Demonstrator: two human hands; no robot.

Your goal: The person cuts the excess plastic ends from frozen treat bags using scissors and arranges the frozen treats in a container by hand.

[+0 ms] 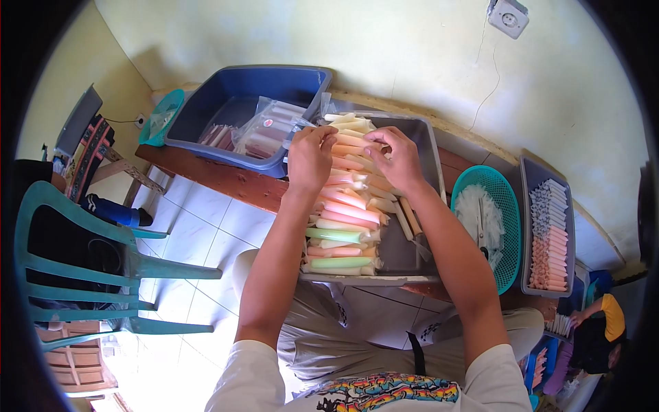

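My left hand [310,158] is closed, fingertips pinched at the left end of a pale orange wrapped stick [349,139]. At its other end, my right hand [398,161] is closed too, thumb and fingers bent together. The fingers partly hide both ends. Beneath them a grey tray [431,147] holds many film-wrapped sticks in cream, orange, pink and green, laid crosswise in a long row. Beside my right wrist, two brown sticks [410,218] lie in the tray.
A blue tub [240,75] with plastic packs [271,130] stands left. Right are a turquoise basket [511,257] holding clear wrappers and scissors [481,220], and a tray of patterned sticks [549,233]. A green chair [82,271] is at left; another person [597,336] is far right.
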